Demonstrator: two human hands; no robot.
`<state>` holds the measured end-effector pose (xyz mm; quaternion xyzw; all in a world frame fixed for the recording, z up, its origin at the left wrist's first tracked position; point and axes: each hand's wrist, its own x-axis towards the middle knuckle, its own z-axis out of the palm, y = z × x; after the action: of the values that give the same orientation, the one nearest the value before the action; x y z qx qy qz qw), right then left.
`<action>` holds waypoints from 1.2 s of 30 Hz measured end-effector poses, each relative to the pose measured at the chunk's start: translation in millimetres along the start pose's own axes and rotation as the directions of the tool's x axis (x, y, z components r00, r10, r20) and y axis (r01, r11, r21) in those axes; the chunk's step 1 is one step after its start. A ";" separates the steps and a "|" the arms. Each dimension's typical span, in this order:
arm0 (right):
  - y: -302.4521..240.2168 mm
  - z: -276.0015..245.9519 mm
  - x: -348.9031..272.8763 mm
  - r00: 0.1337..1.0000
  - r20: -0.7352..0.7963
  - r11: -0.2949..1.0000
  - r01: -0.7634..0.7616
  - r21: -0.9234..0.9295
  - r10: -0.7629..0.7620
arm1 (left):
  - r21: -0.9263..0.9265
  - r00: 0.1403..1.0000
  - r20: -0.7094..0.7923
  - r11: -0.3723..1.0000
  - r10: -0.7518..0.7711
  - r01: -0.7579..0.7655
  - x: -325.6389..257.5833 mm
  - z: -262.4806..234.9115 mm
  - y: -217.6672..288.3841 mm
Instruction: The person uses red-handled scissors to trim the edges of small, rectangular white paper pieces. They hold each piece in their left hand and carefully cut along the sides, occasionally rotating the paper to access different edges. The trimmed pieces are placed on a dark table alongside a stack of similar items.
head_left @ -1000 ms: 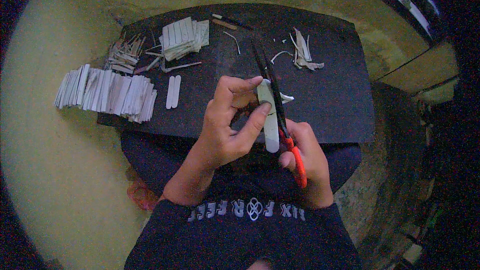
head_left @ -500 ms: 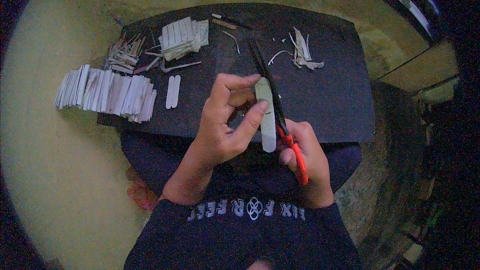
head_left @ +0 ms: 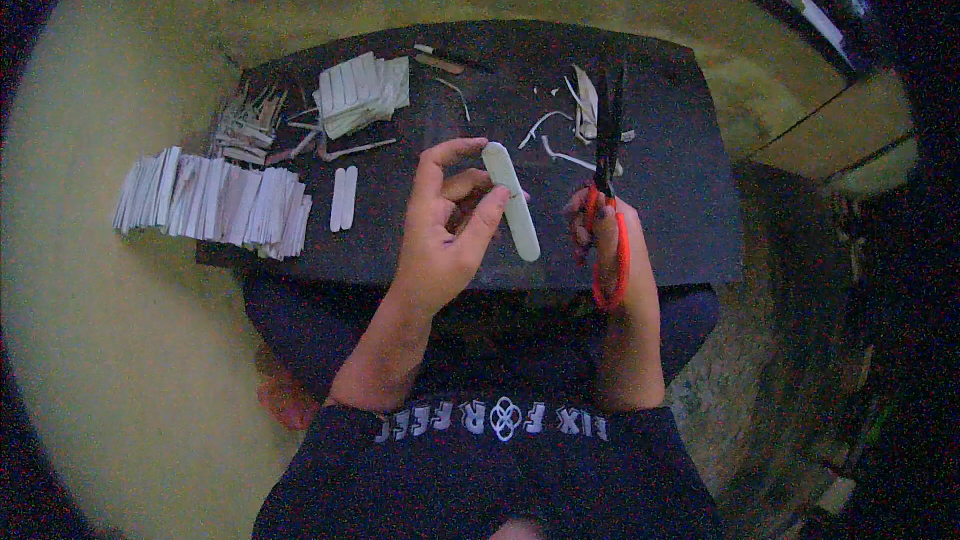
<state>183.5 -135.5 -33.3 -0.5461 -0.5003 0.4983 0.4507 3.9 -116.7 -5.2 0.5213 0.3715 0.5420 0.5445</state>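
Note:
My left hand (head_left: 447, 225) pinches a flat, pale, round-ended strip (head_left: 522, 230) between thumb and fingertips, holding it tilted above the near half of the dark table. A small dark mark shows near its middle. To the right, my right hand (head_left: 636, 245) grips a pair of scissors (head_left: 606, 155) by the red handles. The dark blades point away from me, slightly parted and apart from the strip. Curled pale offcuts (head_left: 586, 105) lie beyond and beside the blades.
On the dark table (head_left: 660, 230), two white round-ended strips (head_left: 343, 198) lie left of my hand. A long row of upright strips (head_left: 215, 200) stands at the left edge. Behind are stacked pale pieces (head_left: 358, 92), thin scraps (head_left: 248, 122) and a dark pen (head_left: 455, 57).
The scissors have moved right, away from the strip, and swung more upright. The strip has shifted slightly left and up in my left hand. A new curled offcut lies near the blades.

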 end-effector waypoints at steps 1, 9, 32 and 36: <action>3.3 -0.4 4.4 1.000 -0.006 1.000 0.004 0.010 -0.004 | -0.005 1.000 0.005 1.000 -0.011 0.011 1.6 0.0 -3.1; -11.2 -6.2 17.3 0.988 -0.019 0.857 -0.141 -0.496 0.152 | 0.080 0.994 -0.035 0.991 -0.108 0.110 9.1 -9.6 -40.3; -26.9 30.1 39.9 0.972 0.183 0.596 0.062 -0.801 0.144 | 0.393 0.964 -0.126 0.880 -0.236 0.267 -1.3 -100.3 -58.5; -32.3 34.5 29.5 0.984 0.087 0.471 0.004 -0.882 0.155 | 0.369 0.959 -0.181 0.889 -0.216 0.270 -6.3 -128.7 -47.6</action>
<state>146.0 -103.3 -7.4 -0.6809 -0.6934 0.2316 0.0443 -112.0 -95.4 -75.7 0.5307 0.5703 0.4188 0.4667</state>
